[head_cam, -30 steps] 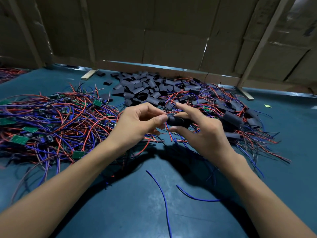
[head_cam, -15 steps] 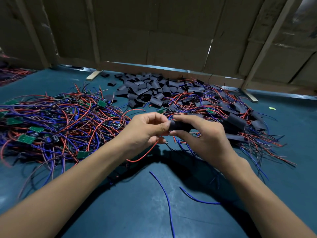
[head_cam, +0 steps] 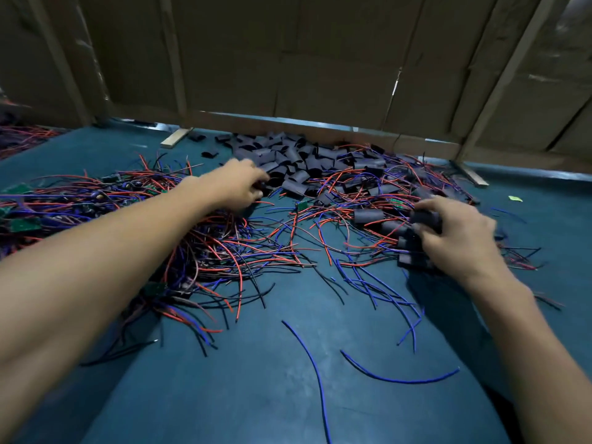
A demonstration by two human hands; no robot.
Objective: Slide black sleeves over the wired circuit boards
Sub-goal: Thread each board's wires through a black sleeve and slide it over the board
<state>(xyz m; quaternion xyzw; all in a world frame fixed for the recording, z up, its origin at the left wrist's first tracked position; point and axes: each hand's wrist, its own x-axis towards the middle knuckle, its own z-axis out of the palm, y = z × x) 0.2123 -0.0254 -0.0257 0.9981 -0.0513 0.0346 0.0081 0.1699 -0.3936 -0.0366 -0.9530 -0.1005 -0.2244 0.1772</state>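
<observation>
Reaching far, your left hand [head_cam: 238, 184] pinches a fresh sleeve [head_cam: 267, 181] while your right hand [head_cam: 455, 232] grips the sleeved board [head_cam: 424, 217]; drop it right.

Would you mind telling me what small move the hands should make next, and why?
Probably the right hand should let go of the sleeved board onto the finished pile beneath it, since it holds that piece right over other sleeved boards. The left hand is already at the edge of the loose sleeves, apparently picking one up.
</observation>
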